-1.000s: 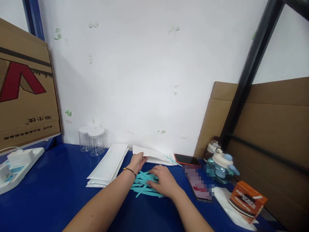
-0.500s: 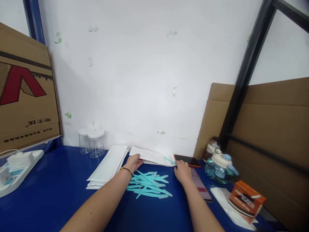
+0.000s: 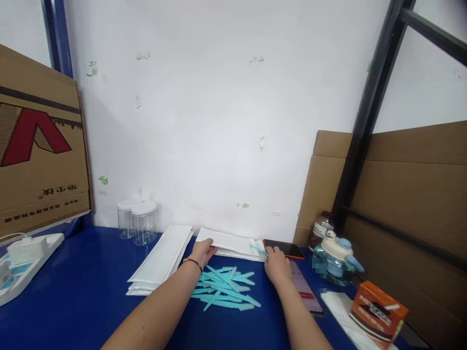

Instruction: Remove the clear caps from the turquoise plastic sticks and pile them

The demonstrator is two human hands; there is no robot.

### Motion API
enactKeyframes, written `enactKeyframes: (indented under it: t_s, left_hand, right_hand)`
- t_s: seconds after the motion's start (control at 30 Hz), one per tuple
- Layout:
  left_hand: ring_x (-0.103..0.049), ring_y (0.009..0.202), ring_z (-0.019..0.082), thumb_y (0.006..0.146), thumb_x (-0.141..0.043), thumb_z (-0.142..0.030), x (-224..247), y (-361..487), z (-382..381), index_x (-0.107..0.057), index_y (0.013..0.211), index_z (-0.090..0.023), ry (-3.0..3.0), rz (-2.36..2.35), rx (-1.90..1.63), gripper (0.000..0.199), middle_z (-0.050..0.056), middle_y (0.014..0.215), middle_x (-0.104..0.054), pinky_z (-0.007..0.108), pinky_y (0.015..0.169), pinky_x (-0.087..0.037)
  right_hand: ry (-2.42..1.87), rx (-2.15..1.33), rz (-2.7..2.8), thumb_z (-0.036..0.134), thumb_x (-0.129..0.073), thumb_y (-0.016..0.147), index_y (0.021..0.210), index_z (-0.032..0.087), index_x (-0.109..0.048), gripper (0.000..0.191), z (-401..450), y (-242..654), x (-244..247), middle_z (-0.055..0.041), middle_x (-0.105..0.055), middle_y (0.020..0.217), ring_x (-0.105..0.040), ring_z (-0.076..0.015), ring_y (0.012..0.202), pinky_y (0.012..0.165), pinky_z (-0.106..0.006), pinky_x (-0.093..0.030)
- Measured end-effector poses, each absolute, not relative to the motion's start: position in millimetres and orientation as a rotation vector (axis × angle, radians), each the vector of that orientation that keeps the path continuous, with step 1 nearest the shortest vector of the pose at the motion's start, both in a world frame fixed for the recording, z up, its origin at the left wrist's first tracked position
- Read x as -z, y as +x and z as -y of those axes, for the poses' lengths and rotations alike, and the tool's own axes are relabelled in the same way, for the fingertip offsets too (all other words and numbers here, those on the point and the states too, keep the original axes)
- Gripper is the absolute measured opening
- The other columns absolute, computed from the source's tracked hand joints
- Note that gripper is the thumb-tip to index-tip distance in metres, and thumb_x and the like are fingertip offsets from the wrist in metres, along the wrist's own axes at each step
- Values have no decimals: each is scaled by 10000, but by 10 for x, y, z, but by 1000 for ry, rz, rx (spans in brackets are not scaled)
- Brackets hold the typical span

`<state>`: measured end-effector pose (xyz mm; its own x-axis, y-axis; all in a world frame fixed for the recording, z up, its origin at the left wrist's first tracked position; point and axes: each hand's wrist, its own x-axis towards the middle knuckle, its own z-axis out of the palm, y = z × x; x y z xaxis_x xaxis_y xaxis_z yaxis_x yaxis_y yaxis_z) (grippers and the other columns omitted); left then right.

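Note:
My left hand (image 3: 205,253) is closed on the near left edge of a white padded envelope (image 3: 229,240) that lies by the wall, on top of other white envelopes. At that envelope's right end, my right hand (image 3: 277,264) pinches a turquoise eyebrow razor (image 3: 258,250), whose far end lies over the envelope's end. Whether the tip is inside the opening I cannot tell. Between my forearms a loose pile of turquoise eyebrow razors (image 3: 228,288) lies on the blue table (image 3: 233,333). A stack of white padded envelopes (image 3: 160,260) rests left of my left hand.
Two clear lidded jars (image 3: 144,226) stand back left, and a white power strip (image 3: 51,243) at far left. On the right are an orange-edged phone (image 3: 284,248), another phone (image 3: 305,289), a brown bottle (image 3: 323,228), a water bottle (image 3: 335,260) and an orange box (image 3: 378,313).
The whole view has shifted slightly, with the tabletop lower in it. Both hands keep nearly the same places at the envelope, and their grips look unchanged.

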<state>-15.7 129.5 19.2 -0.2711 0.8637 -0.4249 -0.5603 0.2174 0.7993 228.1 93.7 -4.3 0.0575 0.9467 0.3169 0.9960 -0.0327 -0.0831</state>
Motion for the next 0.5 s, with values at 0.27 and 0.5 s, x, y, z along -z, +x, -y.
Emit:
enactKeyframes:
  t_s: [0.27,0.5]
  left_hand:
    - [-588,742,140,798,-531,-224,-391,-48,-881,-529,922,-155,484,-1264,-1302,141,46,822,-572,245,635,-478]
    - [-560,955,219,615,-626,-110,-414,89,-887,-634,883,-212,1655,-1326,-1060,287,54,924,-617,325,874,-409]
  right_hand:
    - [-2085,294,1855,179,-414,797,983,204,-570,245,-901,2264,-31,-107,-562,995,-502,-237,970,769,-351,-335]
    - [-2162,323,1808,165,-380,810,900,180,-622,259,-932,2314,44,-134,-555,995,-489,-257,984,771,-375,-315]
